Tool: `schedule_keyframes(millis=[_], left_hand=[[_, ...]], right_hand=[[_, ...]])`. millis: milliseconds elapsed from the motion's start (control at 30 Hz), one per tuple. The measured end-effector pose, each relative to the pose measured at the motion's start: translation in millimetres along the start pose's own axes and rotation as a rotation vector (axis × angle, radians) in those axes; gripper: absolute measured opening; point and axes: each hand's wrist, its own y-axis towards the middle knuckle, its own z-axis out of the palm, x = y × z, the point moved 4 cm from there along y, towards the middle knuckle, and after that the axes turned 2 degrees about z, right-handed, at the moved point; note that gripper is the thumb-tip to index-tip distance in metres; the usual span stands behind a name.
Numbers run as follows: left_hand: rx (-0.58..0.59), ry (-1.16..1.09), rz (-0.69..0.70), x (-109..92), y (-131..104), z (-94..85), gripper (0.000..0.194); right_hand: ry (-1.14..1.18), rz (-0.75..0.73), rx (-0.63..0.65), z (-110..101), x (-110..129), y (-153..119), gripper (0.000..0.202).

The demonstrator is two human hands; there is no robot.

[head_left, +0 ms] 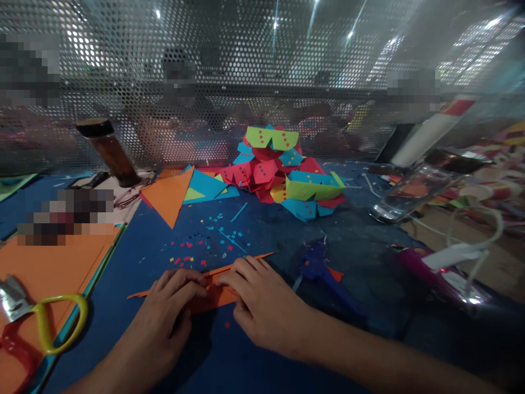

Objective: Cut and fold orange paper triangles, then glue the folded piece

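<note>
An orange folded paper [215, 295] lies on the blue table between my hands, its thin pointed ends sticking out to both sides. My left hand [170, 309] is closed on its left part, fingers curled and pressed down. On its right part rests my right hand [262, 301], the fingers bent and pressed together on the fold. Small red, blue and yellow paper bits [188, 260] are scattered just beyond the paper. Right of my right hand lies a blue glue gun [315, 262] with an orange scrap beside it.
Folded colored paper masks [266, 172] are piled by the perforated metal screen. Orange triangle [169, 191] and brown jar [112, 153] stand back left; scissors [61, 323] lie on orange sheets [69, 262]. At right are a glass [410, 189] and a purple device [447, 273].
</note>
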Motion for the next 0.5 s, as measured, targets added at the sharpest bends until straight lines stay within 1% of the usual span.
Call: schedule_keyframes(millis=[133, 233, 300, 367, 500], left_hand=[[0.004, -0.005, 0.008, -3, 0, -2.8, 0.043], [-0.031, 0.009, 0.021, -6, 2, -4.7, 0.043], [-0.060, 0.005, 0.030, -6, 3, -5.3, 0.040], [-0.079, -0.008, 0.038, -4, 4, -5.2, 0.038], [-0.124, -0.006, 0.030, -1, 4, -6.5, 0.030]], right_hand=[[0.032, -0.016, -0.055, -1, -3, 1, 0.034], [0.012, -0.012, -0.181, -5, -8, 4, 0.024], [-0.066, -0.007, -0.253, -7, -12, 6, 0.022], [-0.160, -0.005, -0.269, -6, -16, 8, 0.021], [-0.263, -0.012, -0.239, -3, -20, 12, 0.019]])
